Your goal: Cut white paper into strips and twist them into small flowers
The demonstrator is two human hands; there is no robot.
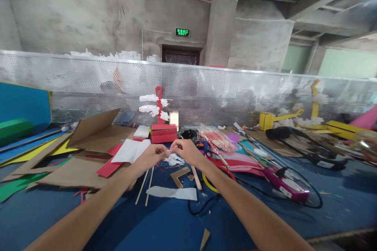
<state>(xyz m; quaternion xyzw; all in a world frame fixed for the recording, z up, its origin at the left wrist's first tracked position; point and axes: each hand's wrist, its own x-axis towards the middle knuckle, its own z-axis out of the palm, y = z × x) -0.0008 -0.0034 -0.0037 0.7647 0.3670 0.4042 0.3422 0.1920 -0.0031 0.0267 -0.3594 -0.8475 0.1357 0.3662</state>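
My left hand (153,155) and my right hand (188,151) meet over the blue table (165,223), fingertips pinched together on a small pale pink piece (171,150). Just below them lies a clump of white tissue scraps (173,160). Behind the hands stands a red box base (163,133) with a red upright post (159,104) carrying white tissue tufts. A white paper sheet (131,150) lies to the left of my left hand.
Brown cardboard sheets (88,141) and coloured foam lie left. Wooden sticks (145,186), a white strip (173,193) and a cardboard corner piece (179,176) lie near. A pack of sticks (216,138), a pink glue gun (287,188) with black cable, and yellow models sit right. A perforated metal screen (235,90) backs the table.
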